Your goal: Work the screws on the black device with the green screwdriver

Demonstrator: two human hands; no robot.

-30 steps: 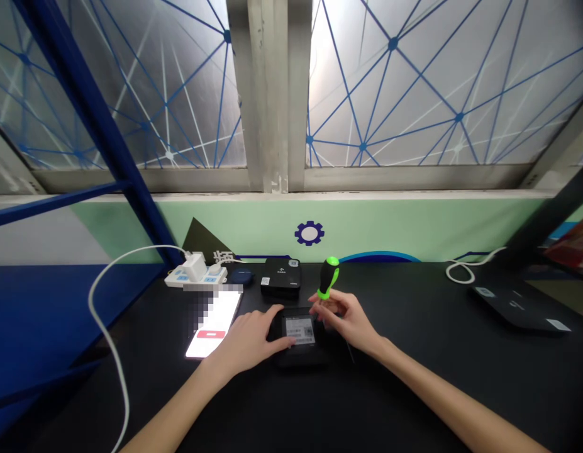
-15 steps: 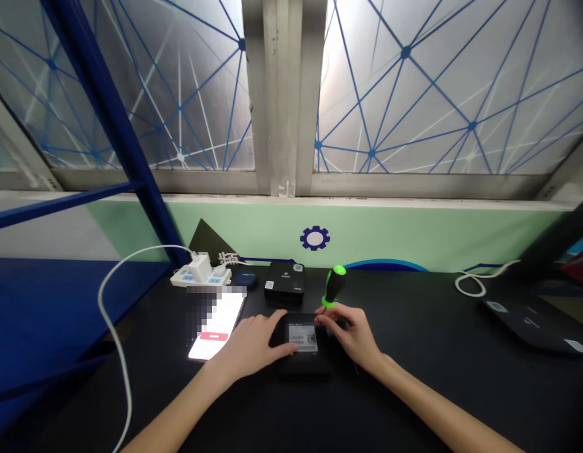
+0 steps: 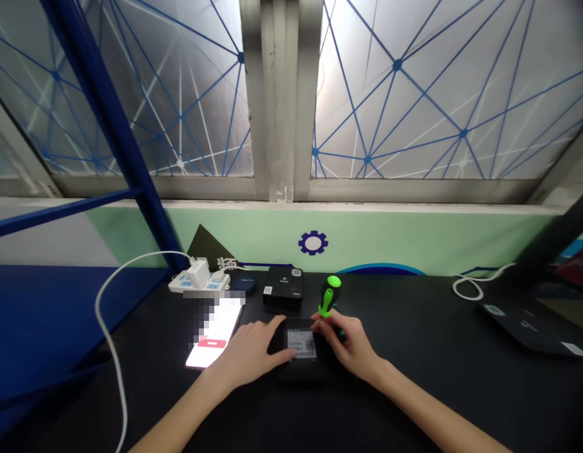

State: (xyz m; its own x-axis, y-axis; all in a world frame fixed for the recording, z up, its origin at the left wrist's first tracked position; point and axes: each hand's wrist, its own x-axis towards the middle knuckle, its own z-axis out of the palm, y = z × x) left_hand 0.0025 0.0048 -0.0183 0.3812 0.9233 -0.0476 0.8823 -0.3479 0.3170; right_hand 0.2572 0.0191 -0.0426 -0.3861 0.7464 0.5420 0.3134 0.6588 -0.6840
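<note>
A small black box [image 3: 300,358] with a white label on top lies on the black table [image 3: 414,390]. My left hand [image 3: 251,353] rests flat on its left side, fingers spread. My right hand [image 3: 350,345] grips a screwdriver [image 3: 328,296] with a green and black handle, held upright at the box's far right corner. The screwdriver's tip is hidden behind my fingers.
A lit phone [image 3: 216,333] lies left of the box. Behind stand a second black box [image 3: 283,284], a dark blue case [image 3: 243,284] and a white power strip [image 3: 199,281] with a white cable [image 3: 102,327]. A flat black device [image 3: 527,318] and coiled white cable [image 3: 470,288] sit at right.
The screwdriver handle tilted right, then came back upright, at the box's corner. My left hand stayed on the box. The camera shifted slightly.
</note>
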